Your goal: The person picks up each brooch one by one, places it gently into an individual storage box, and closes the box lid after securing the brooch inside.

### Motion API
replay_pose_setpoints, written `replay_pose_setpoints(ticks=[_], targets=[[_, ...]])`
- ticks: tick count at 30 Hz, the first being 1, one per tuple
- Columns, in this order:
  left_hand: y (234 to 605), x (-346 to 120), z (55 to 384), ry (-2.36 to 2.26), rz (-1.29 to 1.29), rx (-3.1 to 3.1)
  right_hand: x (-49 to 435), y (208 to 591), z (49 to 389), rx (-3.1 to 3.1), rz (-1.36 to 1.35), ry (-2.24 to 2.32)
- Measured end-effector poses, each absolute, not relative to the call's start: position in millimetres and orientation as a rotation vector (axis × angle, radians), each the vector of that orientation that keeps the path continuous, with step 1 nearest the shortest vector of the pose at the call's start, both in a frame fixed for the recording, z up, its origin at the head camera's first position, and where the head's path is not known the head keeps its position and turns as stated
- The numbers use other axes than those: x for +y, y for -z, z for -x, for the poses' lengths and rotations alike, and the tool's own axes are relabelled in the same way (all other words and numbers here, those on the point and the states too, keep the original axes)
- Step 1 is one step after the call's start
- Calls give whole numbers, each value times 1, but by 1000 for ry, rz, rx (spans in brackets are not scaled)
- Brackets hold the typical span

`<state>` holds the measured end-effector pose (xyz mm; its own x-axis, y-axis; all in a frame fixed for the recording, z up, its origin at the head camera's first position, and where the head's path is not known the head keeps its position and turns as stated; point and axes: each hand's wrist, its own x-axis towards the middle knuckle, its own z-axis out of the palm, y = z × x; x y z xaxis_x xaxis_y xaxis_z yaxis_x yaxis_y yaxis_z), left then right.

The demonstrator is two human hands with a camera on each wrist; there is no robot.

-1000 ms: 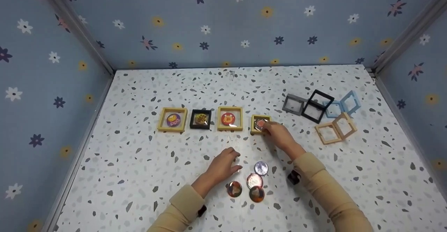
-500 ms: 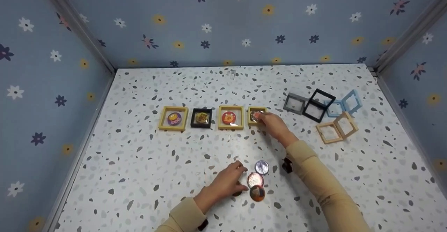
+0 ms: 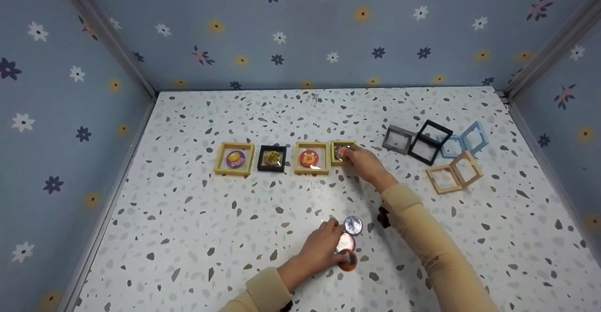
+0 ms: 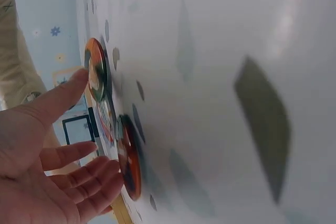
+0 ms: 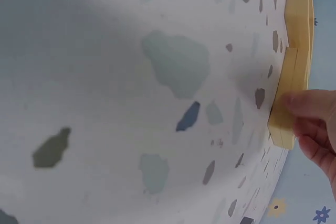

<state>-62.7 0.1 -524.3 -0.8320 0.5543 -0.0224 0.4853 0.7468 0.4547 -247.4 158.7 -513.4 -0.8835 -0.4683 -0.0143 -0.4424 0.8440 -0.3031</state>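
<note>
My right hand (image 3: 368, 165) grips the right side of a small yellow display frame (image 3: 334, 158) with a dark-and-red badge inside. The right wrist view shows its thumb (image 5: 310, 103) along the frame's edge. My left hand (image 3: 318, 247) reaches over round badges, fingers apart. Its thumb tip overlaps an orange-and-green badge (image 3: 348, 264); a shiny pinkish badge (image 3: 347, 241) and a purple-silver badge (image 3: 353, 225) lie beyond. In the left wrist view, the fingers are at the edge of another orange-and-green badge (image 4: 128, 158), which the hand hides in the head view.
Left of the small frame stand a larger yellow frame (image 3: 312, 171), a black frame (image 3: 259, 158) and another yellow frame (image 3: 219, 158), each with a badge. At right lie a grey frame (image 3: 389, 147) and opened black (image 3: 418, 159), blue (image 3: 464, 141) and wooden (image 3: 436, 190) ones.
My right hand has slid the small yellow frame left and slightly back, close to the larger yellow frame. My left hand has moved right and towards me, over the badges.
</note>
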Motion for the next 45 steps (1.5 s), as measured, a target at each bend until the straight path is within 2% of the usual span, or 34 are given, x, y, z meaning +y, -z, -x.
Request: replay_pose_setpoints(ticks=[8, 13, 26, 45], targets=[[523, 12, 61, -472, -828, 2867, 181, 500, 259, 3091, 900, 544], [522, 14, 60, -439, -810, 2811, 200, 491, 268, 3223, 903, 479], [522, 15, 54, -456, -833, 2767, 246, 489, 278, 3386, 635, 469], [514, 20, 45, -453, -951, 2712, 272, 487, 275, 3266, 282, 218]])
